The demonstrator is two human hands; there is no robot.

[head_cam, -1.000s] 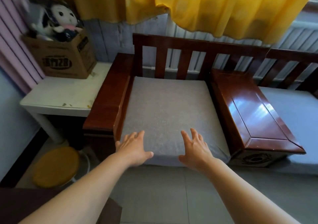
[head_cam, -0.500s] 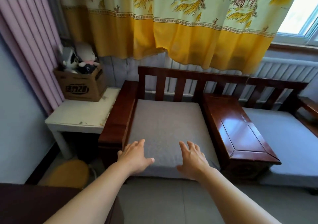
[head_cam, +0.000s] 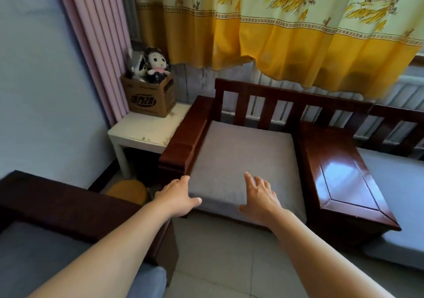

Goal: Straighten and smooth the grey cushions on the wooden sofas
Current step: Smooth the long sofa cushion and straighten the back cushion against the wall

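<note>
Yellow patterned curtains [head_cam: 286, 29] hang behind a dark wooden sofa [head_cam: 270, 96] whose grey cushion [head_cam: 243, 158] lies flat and unwrinkled between the left armrest [head_cam: 183, 137] and the glossy wooden divider [head_cam: 341, 176]. Compared with half a second ago, the view has swung left, bringing a second sofa arm [head_cam: 68, 206] into the lower left corner, and both hands sit nearer the cushion's front edge. The left hand [head_cam: 176, 197] rests at the front left corner, fingers straight, thumb spread, gripping nothing. The right hand [head_cam: 259, 197] lies flat near the front edge, fingers splayed. Another grey cushion [head_cam: 399, 194] fills the seat beyond the divider. Tiled floor [head_cam: 220, 258] runs between the sofas.
</note>
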